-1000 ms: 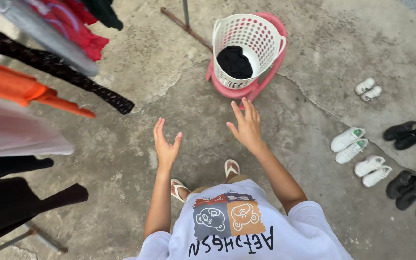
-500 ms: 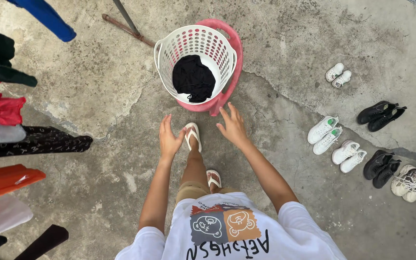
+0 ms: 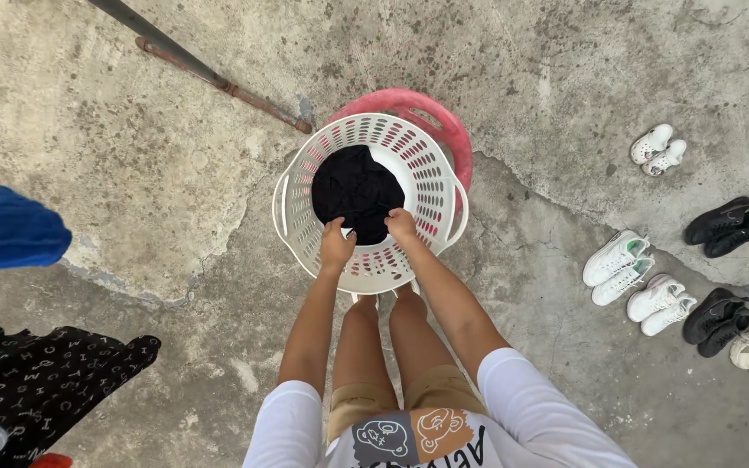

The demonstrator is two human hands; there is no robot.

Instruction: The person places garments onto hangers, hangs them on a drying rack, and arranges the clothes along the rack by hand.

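A white perforated laundry basket [image 3: 433, 173] stands on the concrete, nested against a pink basket [image 3: 444, 126] behind it. A black garment [image 3: 353, 186] lies in its bottom. Both my arms reach down into the basket. My left hand [image 3: 335, 243] grips the near edge of the black garment on the left. My right hand [image 3: 400, 225] grips the same edge just to the right of it. My bare legs stand right below the basket.
Several pairs of white and black shoes [image 3: 643, 273] line the concrete at right. A rusty pipe [image 3: 218, 82] and a dark pole cross the floor at upper left. Hanging clothes, a blue one [image 3: 2, 227] and a black patterned one [image 3: 54, 381], fill the left edge.
I have stepped up to the basket. Both hands, open in the air before, have gone down into it and closed on the black garment.
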